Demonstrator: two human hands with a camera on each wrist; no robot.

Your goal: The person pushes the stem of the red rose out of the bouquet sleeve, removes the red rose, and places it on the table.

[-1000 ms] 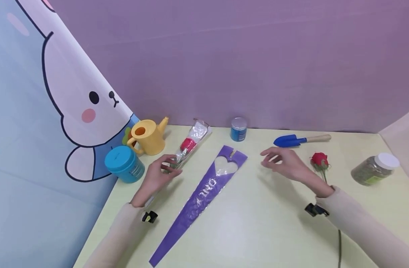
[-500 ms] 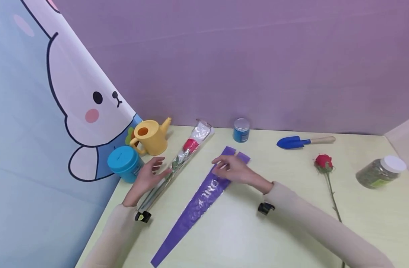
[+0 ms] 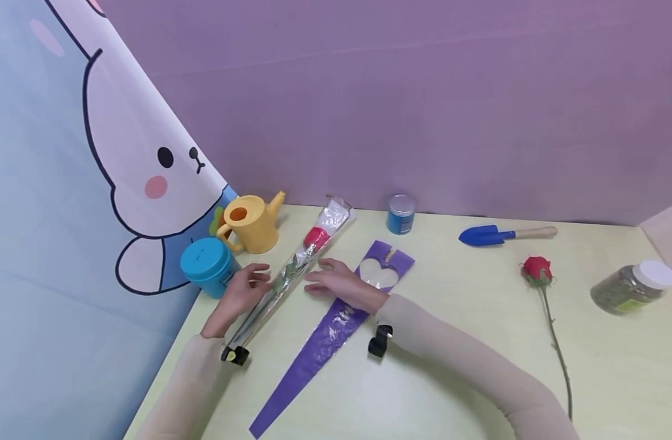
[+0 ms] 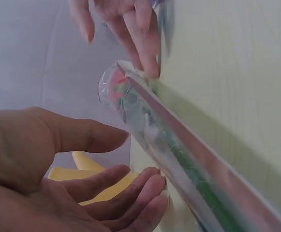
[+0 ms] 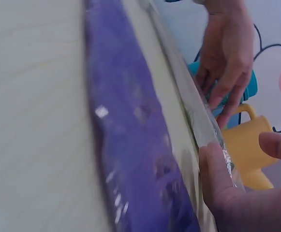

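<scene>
A red rose in a clear sleeve (image 3: 290, 272) lies slanted on the table at left of centre. On its left side my left hand (image 3: 240, 297) has its thumb and fingers apart, with the fingertips close beside the sleeve in the left wrist view. From the other side my right hand (image 3: 343, 286) reaches over a flat purple flower sleeve (image 3: 313, 354) with a heart-shaped window. In the right wrist view its fingertips (image 5: 212, 157) lie against the clear sleeve, thumb spread away. Neither hand is curled round the rose.
A blue-lidded tub (image 3: 209, 266) and a yellow watering can (image 3: 255, 226) stand left. A small blue jar (image 3: 400, 215) is at the back. A blue trowel (image 3: 487, 234), a loose red rose (image 3: 537, 270) and a tilted white-lidded jar (image 3: 633, 287) lie right.
My right hand has moved left, from the right of the purple sleeve across it to the wrapped rose. My left hand has drawn back slightly left, uncovering more of the rose's stem.
</scene>
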